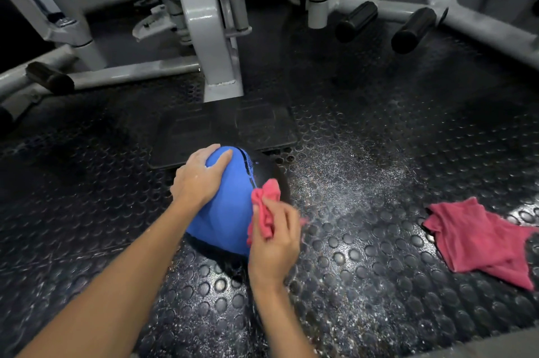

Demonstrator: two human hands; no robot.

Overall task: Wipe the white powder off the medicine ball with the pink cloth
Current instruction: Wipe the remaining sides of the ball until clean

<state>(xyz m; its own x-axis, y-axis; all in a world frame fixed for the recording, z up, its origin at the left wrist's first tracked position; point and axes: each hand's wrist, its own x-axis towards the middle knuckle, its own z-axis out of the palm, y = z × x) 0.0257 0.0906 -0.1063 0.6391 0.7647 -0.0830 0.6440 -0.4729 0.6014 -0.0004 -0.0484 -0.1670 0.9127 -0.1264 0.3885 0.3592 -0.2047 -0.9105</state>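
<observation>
The medicine ball (230,206) is seen resting on the studded rubber floor (364,255), just in front of a grey machine frame (210,36). It is steadied by the left hand (201,176), which is laid over its upper left side with the fingers spread and gripping nothing. A bunched pink cloth (264,206) is pinched in the right hand (277,244) and pressed against the seam where the blue panel meets the black one. The wiping is judged to be well advanced: the blue panel facing the camera looks clean, and only a few pale specks can be made out along the seam near the top. The black side and the underside are mostly hidden, so their state cannot be told. White powder (344,176) remains scattered on the floor to the right, and a second pink cloth (478,241) lies well apart, untouched.
</observation>
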